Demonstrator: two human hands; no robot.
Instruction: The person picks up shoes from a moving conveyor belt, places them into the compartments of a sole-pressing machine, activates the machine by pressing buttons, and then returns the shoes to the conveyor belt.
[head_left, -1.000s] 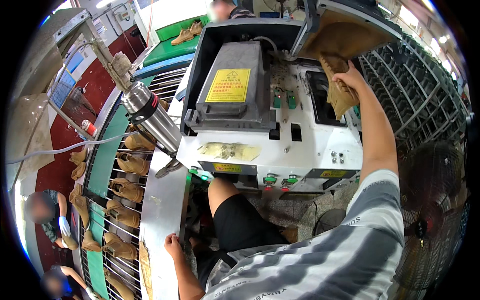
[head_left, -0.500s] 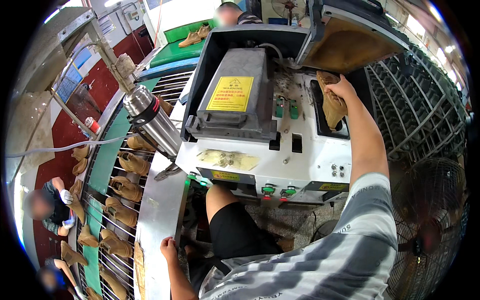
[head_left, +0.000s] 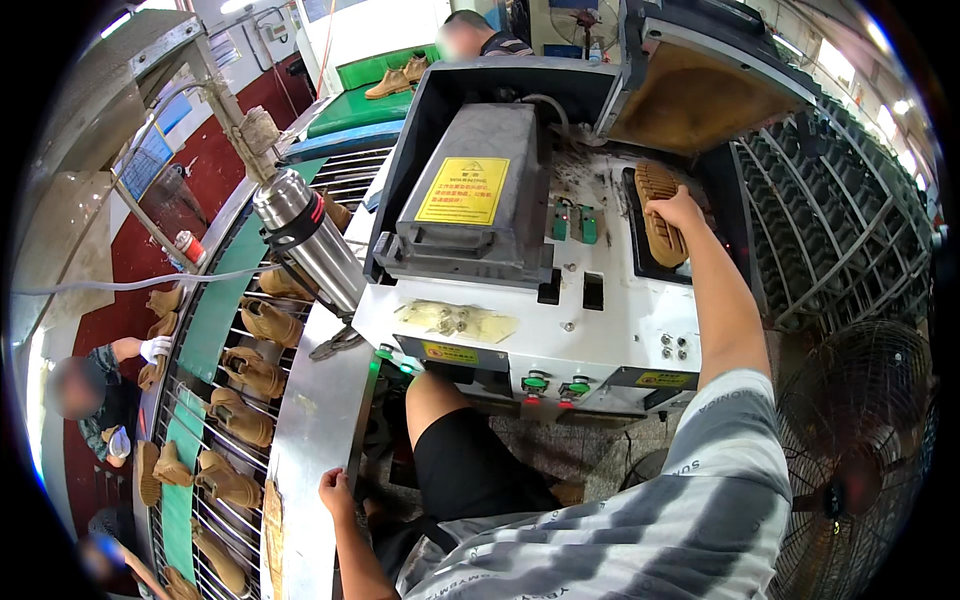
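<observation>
My right hand [head_left: 678, 210] is closed round the side of a tan shoe [head_left: 656, 190], whose ridged sole faces up toward me. The shoe is over a dark rectangular recess [head_left: 655, 268] on the right side of the white machine [head_left: 620, 315]. Above it stands a raised lid [head_left: 700, 95] with a brown, stained inner face. Low on the left, my left hand [head_left: 336, 492] hangs by the edge of the metal ledge [head_left: 318, 430], its fingers curled and nothing visible in them.
A closed grey cover [head_left: 475, 150] occupies the machine's left side. Left of it, tan shoes [head_left: 240, 418] line a roller conveyor [head_left: 290, 350], near a steel flask [head_left: 310, 235]. Co-workers stand beyond. At right are a wire rack [head_left: 830, 220] and a large fan [head_left: 850, 440].
The shoe in my right hand has turned from a tilted, side-on pose so its sole now faces up. Co-workers' hands at the left have shifted. My left hand has barely moved.
</observation>
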